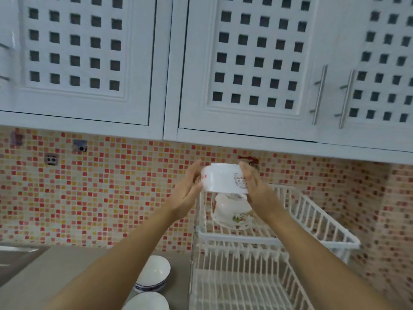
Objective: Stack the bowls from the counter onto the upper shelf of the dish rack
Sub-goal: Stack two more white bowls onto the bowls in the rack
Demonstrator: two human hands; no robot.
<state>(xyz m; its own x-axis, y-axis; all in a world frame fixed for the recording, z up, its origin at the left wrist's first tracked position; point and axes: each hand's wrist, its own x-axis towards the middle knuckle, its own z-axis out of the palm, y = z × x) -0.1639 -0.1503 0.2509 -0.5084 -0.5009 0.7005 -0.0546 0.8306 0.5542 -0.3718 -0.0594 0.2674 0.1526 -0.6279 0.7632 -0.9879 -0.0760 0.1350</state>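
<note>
Both hands raised. Left hand point(188, 191) and right hand point(254, 189) press flat against opposite sides of a white bowl point(223, 179), held upside down above the dish rack's point(312, 222) upper shelf. On that shelf, toward its back left corner, an upturned bowl with floral print point(232, 209). Two more bowls on the worktop point(55, 269) just left of the rack: blue-rimmed bowl point(154, 274), plain bowl point(147, 302).
</note>
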